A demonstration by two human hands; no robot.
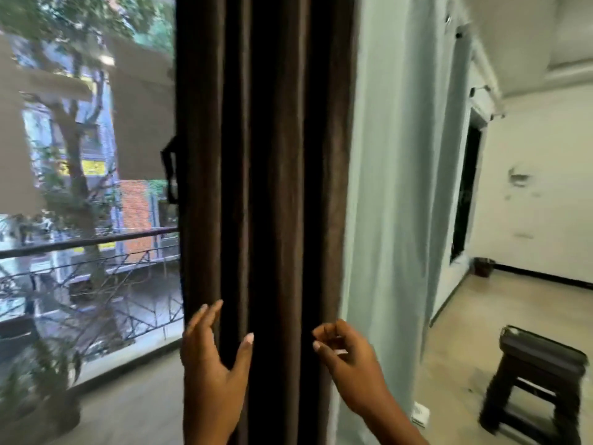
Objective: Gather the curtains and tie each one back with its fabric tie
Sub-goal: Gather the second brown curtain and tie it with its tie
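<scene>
A dark brown curtain (266, 155) hangs gathered in vertical folds in the middle of the head view. My left hand (211, 364) is at its left edge, fingers straight and spread, thumb in front of a fold. My right hand (346, 351) is at its right edge with fingers loosely curled and holding nothing I can make out. A pale blue curtain (394, 187) hangs straight just to the right. A dark loop (170, 168), perhaps a tie or a handle, sticks out by the brown curtain's left edge. I cannot tell which.
A large glass window (86, 155) with a balcony railing (86, 242) outside fills the left. A potted plant (38, 390) stands low left. A dark wooden stool (539, 380) stands on the floor at the right, and a white wall (539, 187) lies beyond.
</scene>
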